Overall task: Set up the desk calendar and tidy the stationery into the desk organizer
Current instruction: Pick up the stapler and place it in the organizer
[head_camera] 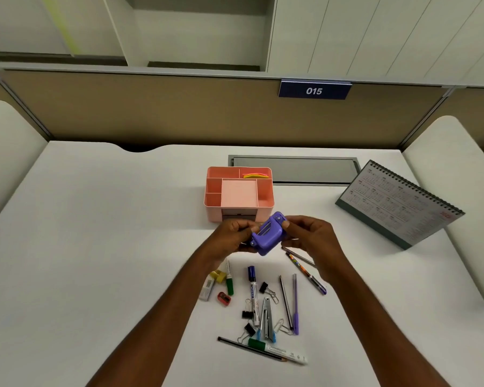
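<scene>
A purple plastic stationery tool [268, 236], perhaps a hole punch, is held between both hands above the desk. My left hand [229, 237] grips its left end and my right hand [310, 238] pinches its right end. Just behind stands the pink desk organizer [264, 195], with coloured sticky strips [255, 175] in a back compartment. The desk calendar [397, 203] stands upright at the right. In front of my hands lie loose markers [252, 291], pens [295, 303], pencils [252, 349], binder clips [247, 314], a stapler [266, 319], a red sharpener [224, 298] and an eraser [207, 289].
A grey cable hatch [294, 170] is set into the white desk [95, 233] behind the organizer. A brown partition [179, 107] with a plate reading 015 [314, 90] closes the far edge. White chair backs or panels flank both sides.
</scene>
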`<state>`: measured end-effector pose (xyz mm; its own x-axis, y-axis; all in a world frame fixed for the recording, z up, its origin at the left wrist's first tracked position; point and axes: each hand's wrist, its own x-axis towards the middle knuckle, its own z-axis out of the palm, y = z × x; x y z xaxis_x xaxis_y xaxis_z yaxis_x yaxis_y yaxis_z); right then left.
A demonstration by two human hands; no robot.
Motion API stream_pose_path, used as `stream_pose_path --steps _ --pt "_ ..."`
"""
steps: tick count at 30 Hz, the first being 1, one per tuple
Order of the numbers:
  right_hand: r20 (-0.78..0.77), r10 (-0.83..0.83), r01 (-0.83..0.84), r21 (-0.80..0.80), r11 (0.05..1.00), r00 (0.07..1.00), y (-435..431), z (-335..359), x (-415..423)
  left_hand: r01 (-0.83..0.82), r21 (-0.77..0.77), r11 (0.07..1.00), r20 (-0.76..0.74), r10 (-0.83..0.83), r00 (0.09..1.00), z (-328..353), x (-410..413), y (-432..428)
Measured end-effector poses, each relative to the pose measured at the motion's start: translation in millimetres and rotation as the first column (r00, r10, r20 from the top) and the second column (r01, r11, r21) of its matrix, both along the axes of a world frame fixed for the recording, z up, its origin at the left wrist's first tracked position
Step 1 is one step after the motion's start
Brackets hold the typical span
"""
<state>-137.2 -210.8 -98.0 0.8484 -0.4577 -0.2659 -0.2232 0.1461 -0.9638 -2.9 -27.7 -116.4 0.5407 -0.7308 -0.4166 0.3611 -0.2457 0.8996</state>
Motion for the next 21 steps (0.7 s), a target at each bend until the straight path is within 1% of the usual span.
stream_pose_path --steps 2,3,6,8,10,12,15,18,21 --pt "0.006 -0.031 0.031 -0.022 0.999 0.999 -5 12 13 -0.059 -0.028 0.998 0.008 0.06 0.998 6 7 -6" --pt "0.009 -0.06 0.06 -0.034 0.998 0.998 -7 17 20 -0.117 -0.034 0.993 0.031 0.118 0.993 8 10 -11" --pt "0.019 -0.191 0.192 -0.099 0.976 0.981 -12 27 42 -0.322 -0.015 0.947 0.142 0.32 0.937 11 19 -26" --pt "0.033 -0.276 0.277 -0.181 0.944 0.961 -15 29 57 -0.371 0.006 0.929 0.246 0.358 0.901 11 25 -36" --pt "0.052 -0.325 0.326 -0.272 0.905 0.944 -17 27 71 -0.371 0.02 0.928 0.382 0.336 0.861 12 28 -45" --pt "0.063 -0.344 0.342 -0.371 0.863 0.937 -18 23 83 -0.362 0.037 0.931 0.479 0.301 0.824 12 32 -54" --pt "0.06 -0.343 0.325 -0.509 0.797 0.937 -17 14 97 -0.318 0.091 0.944 0.538 0.222 0.813 9 36 -66" --pt "0.05 -0.322 0.284 -0.611 0.739 0.945 -14 3 105 -0.276 0.14 0.951 0.578 0.148 0.802 4 37 -74" --pt "0.009 -0.297 0.219 -0.699 0.681 0.955 -10 -9 108 -0.274 0.177 0.945 0.614 0.112 0.781 -2 35 -76"
